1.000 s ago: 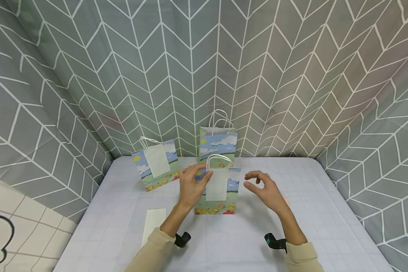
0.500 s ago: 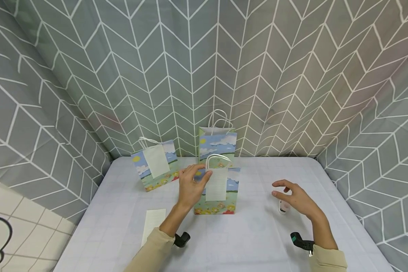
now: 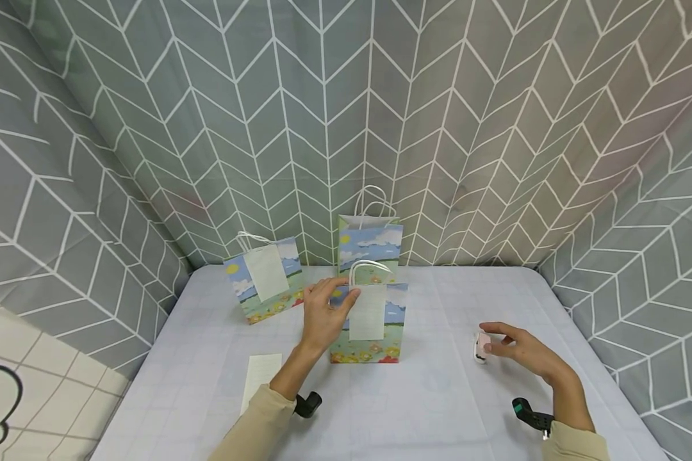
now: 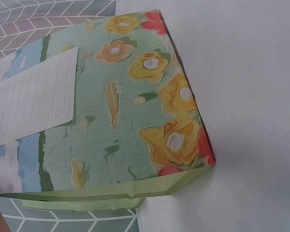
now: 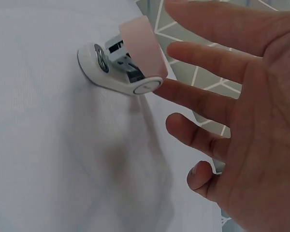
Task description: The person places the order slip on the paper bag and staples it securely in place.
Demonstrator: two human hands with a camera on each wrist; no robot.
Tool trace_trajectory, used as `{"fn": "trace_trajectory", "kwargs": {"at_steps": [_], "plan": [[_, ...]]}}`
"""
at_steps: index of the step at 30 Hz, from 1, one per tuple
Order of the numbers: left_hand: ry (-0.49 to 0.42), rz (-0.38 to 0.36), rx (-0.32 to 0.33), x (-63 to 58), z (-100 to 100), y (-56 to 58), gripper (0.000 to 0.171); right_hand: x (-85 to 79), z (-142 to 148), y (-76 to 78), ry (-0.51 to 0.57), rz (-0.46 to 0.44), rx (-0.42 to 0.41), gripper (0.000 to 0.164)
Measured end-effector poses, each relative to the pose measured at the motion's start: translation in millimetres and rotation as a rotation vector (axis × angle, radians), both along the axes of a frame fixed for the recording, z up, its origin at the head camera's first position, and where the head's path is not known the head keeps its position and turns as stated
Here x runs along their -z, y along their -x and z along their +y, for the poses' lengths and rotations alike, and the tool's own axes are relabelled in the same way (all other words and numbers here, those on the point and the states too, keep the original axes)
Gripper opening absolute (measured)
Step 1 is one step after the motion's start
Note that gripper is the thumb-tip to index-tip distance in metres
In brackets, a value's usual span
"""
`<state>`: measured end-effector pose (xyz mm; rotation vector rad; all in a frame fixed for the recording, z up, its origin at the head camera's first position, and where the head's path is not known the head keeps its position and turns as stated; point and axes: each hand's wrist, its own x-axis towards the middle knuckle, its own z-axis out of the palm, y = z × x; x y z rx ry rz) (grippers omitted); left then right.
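Though faint, checkboxes (image 4: 34,121) on ruled card (image 4: 38,92)

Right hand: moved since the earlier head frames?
Yes: rightward. In the head view, the right hand has moved across the table, away from the unmoved front gift bag, to the pink-and-white device.

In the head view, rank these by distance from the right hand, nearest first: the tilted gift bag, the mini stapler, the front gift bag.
1. Mini stapler: by the right hand, at its fingers.
2. Front gift bag: mid-table, at the left hand.
3. Tilted gift bag: table's left side.
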<state>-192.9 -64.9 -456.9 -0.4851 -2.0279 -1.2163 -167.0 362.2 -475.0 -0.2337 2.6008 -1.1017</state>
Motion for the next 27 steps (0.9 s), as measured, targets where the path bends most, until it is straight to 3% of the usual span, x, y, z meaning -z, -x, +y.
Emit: {"fn": "trace_trajectory", "kwargs": {"at_steps": [10, 18, 27], "plan": [[-0.001, 0.001, -0.004, 1.0, 0, 0.2, 0.026, 10.2, 6, -2.1, 0.016, -0.050, 0.021, 0.064], [-0.003, 0.006, -0.003, 1.8, 1, 0.9, 0.026, 11.9, 5, -3.7, -0.031, -0.055, 0.028, 0.068], [-0.002, 0.014, -0.010, 2.3, 2, 0.9, 0.025, 14.5, 5, -4.7, -0.007, -0.060, 0.044, 0.068]]}}
